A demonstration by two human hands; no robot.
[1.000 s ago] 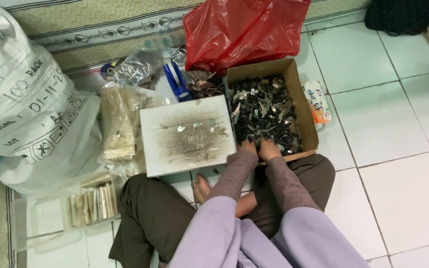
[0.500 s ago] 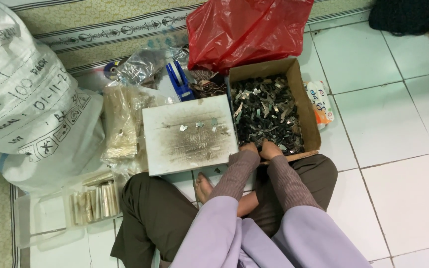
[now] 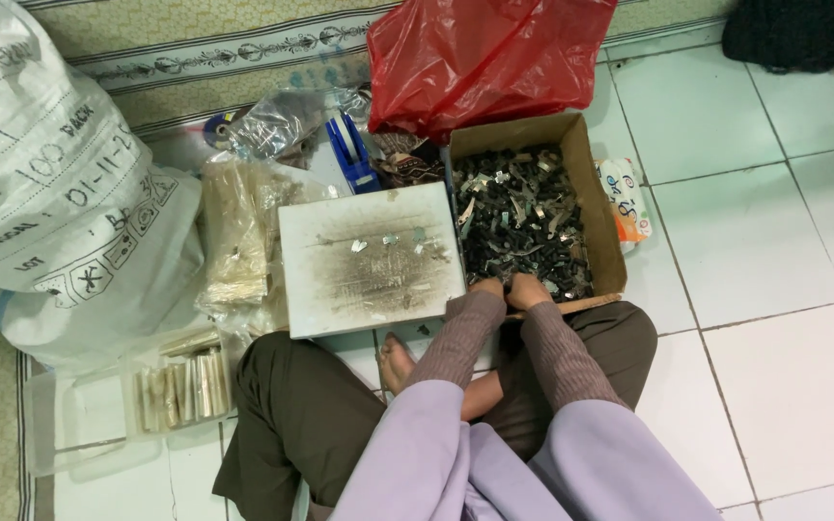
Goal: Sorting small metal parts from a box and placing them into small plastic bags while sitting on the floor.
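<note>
Head view, both hands (image 3: 509, 287) in scrap box (image 3: 586, 169)

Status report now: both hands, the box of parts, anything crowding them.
Left hand and right hand side by side at near edge of cardboard box, fingers among small metal parts. Grasp not visible. White board abuts the box's left side.
</note>
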